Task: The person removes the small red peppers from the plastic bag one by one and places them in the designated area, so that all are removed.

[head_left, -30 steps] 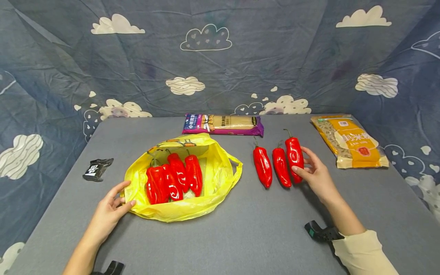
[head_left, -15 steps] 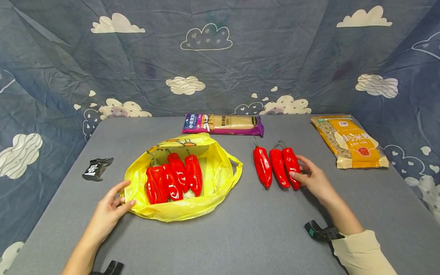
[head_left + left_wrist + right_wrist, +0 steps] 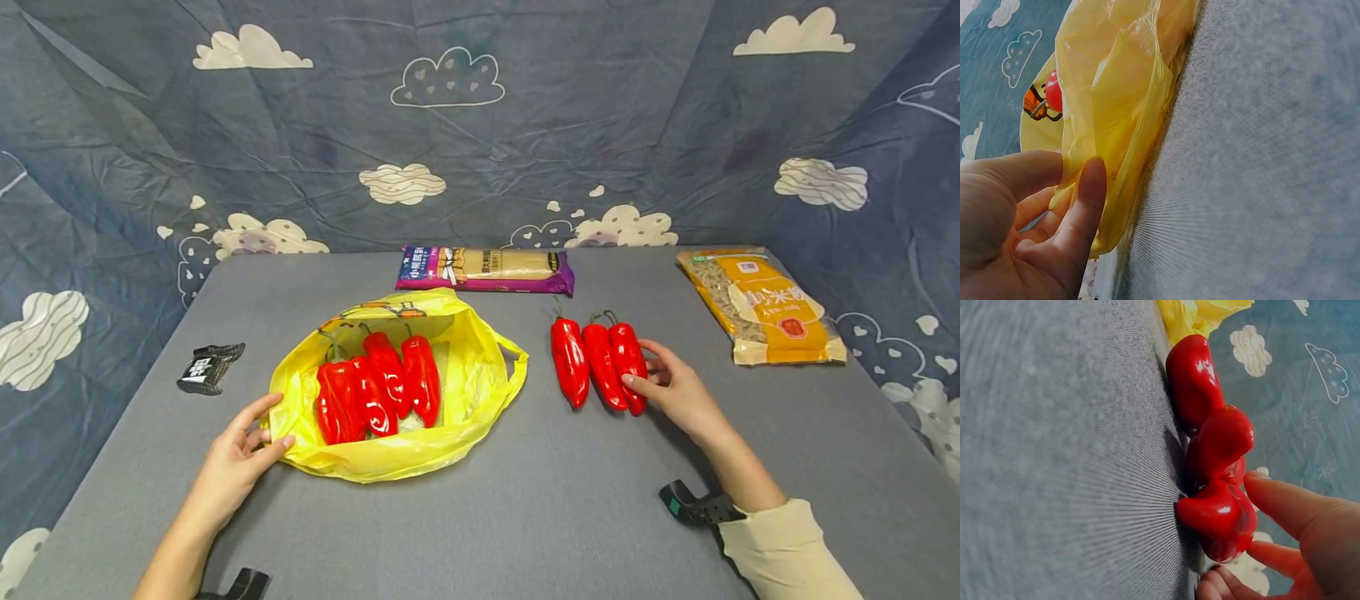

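On the left of the table a yellow plastic bag (image 3: 480, 392) lies with its mouth open toward me. Several glossy red peppers (image 3: 422, 379) are inside it. My left hand (image 3: 238, 450) pinches the bag's left rim between thumb and fingers, seen closely in the left wrist view, where the bag (image 3: 1110, 94) hangs in folds. Right of the bag, three red peppers lie side by side: a left one (image 3: 570, 364), a middle one (image 3: 603, 367) and a right one (image 3: 628, 358). My right hand (image 3: 678, 396) holds the right pepper (image 3: 1219, 519), thumb on top and fingers along its outer side.
A purple pack of pasta (image 3: 487, 270) lies at the table's back edge. An orange and clear food pack (image 3: 765, 308) rests at the back right. To the left of the bag is a small black wrapped packet (image 3: 210, 368). A cloud-printed cloth (image 3: 525, 125) hangs behind the table.
My right hand has lowered the right pepper toward me and moved it left against the middle one, which has shifted slightly left. The left hand keeps its place on the bag.
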The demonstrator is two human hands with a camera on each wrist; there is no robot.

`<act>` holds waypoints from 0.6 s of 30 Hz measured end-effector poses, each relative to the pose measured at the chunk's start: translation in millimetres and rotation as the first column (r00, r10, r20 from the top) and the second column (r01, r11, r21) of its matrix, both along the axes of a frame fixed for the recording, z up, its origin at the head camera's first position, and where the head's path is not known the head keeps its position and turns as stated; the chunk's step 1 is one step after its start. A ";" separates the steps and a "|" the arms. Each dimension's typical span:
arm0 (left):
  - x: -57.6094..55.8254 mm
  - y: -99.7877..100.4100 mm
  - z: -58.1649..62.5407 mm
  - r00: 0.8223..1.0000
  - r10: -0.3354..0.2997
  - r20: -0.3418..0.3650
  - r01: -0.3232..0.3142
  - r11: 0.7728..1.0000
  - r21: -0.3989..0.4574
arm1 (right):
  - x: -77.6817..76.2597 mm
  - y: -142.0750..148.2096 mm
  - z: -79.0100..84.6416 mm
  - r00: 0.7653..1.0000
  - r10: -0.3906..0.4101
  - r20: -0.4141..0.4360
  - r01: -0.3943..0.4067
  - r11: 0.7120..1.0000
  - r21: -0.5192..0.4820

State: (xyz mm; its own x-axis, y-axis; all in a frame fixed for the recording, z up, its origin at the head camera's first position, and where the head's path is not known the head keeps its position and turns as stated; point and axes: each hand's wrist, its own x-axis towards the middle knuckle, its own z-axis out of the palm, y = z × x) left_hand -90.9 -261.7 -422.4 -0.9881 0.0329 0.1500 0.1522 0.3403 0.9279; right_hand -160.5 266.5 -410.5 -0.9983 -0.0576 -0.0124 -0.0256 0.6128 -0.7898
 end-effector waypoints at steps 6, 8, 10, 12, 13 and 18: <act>0.1 -0.4 -0.4 1.000 -0.002 0.004 0.002 1.000 0.006 | 1.1 -6.4 11.3 0.999 -0.021 -0.041 0.022 0.999 0.035; 0.3 -0.4 -0.4 1.000 -0.002 0.007 0.002 1.000 0.006 | 2.9 -14.7 19.2 0.996 -0.012 -0.087 0.014 1.000 0.025; 0.3 -0.3 -0.1 1.000 0.003 0.010 -0.003 1.000 -0.004 | 5.2 -27.6 29.3 0.990 0.009 -0.142 -0.008 1.000 0.002; 0.2 -0.1 0.3 1.000 0.007 0.014 -0.007 1.000 -0.014 | 7.2 -44.4 39.1 0.979 0.034 -0.199 -0.040 0.999 -0.026; 0.2 0.1 0.6 1.000 0.009 0.016 -0.008 1.000 -0.018 | 8.6 -54.0 44.1 0.973 0.050 -0.226 -0.062 0.997 -0.044; 0.2 1.4 2.8 0.999 0.019 0.026 -0.018 0.999 -0.046 | 20.7 -110.4 75.6 0.927 0.164 -0.338 -0.216 0.969 -0.122</act>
State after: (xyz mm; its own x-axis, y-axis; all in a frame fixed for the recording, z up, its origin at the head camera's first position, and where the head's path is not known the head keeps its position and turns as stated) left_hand -90.8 -260.2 -419.6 -0.9922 0.0210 0.1227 0.1213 0.3854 0.9147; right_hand -139.8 156.1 -334.9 -0.9165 -0.2216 0.3332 -0.3990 0.4423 -0.8032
